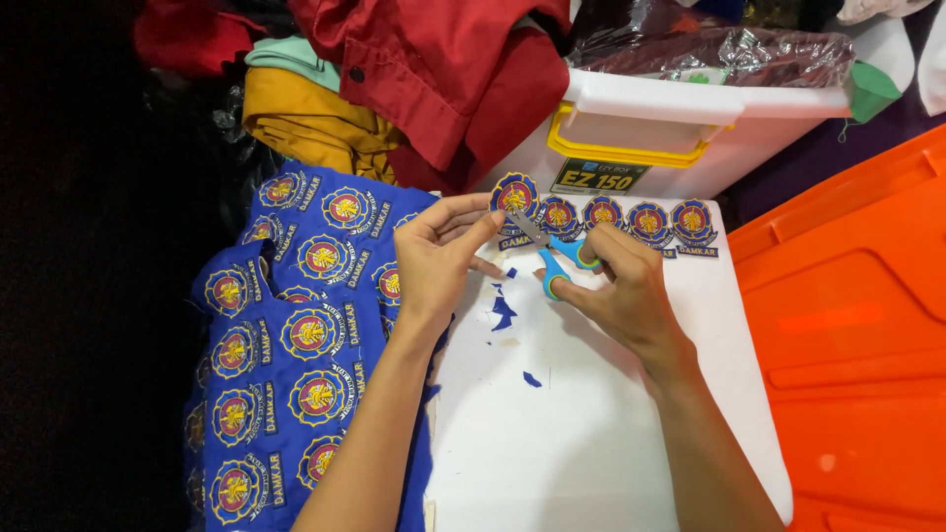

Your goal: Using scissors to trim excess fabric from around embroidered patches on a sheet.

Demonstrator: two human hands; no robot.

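You are in the trimming step: your left hand (434,258) pinches a round blue embroidered badge (515,197) at the far edge of the white board (591,433), and your right hand (621,286), fingers closed in the handles, holds the small blue-handled scissors (552,258) at its edge. Judging from this, the next cut needs a slow turn of the badge. The white plastic box with yellow latch (641,133) behind is closed, so I cannot tell its contents.

left hand (434,258) is reaching up from lower left, forearm bare, fingers curling, thumb and forefinger pinching shut | right hand (619,288) is coming in from lower right, wrist bending inward, fingers closing through handle loops | both hands are nearly meeting
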